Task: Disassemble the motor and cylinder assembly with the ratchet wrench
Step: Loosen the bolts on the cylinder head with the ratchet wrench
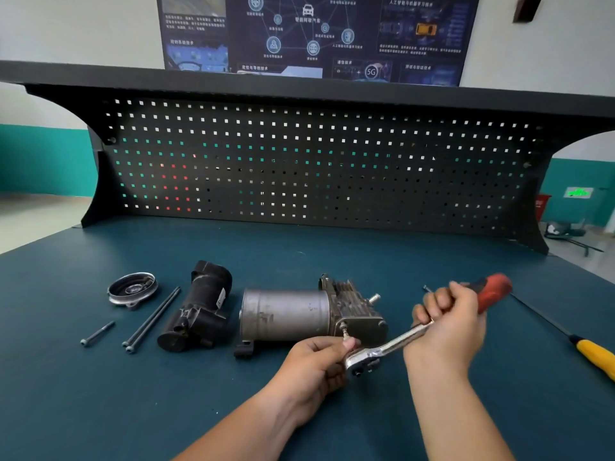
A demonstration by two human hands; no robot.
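The motor and cylinder assembly (pixel 286 314), a grey metal can joined to a finned block, lies on its side in the middle of the bench. A bolt (pixel 344 331) sticks out of the block's near face. My left hand (pixel 316 367) pinches at that bolt, right by the ratchet head. My right hand (pixel 446 324) grips the ratchet wrench (pixel 389 349) on its steel shaft, its red handle pointing up and right.
A black motor housing (pixel 196 311), two long bolts (pixel 151 321), a short bolt (pixel 97 333) and a round metal cover (pixel 132 288) lie to the left. A yellow-handled screwdriver (pixel 592 356) lies at the right edge. A black pegboard (pixel 299 161) stands behind.
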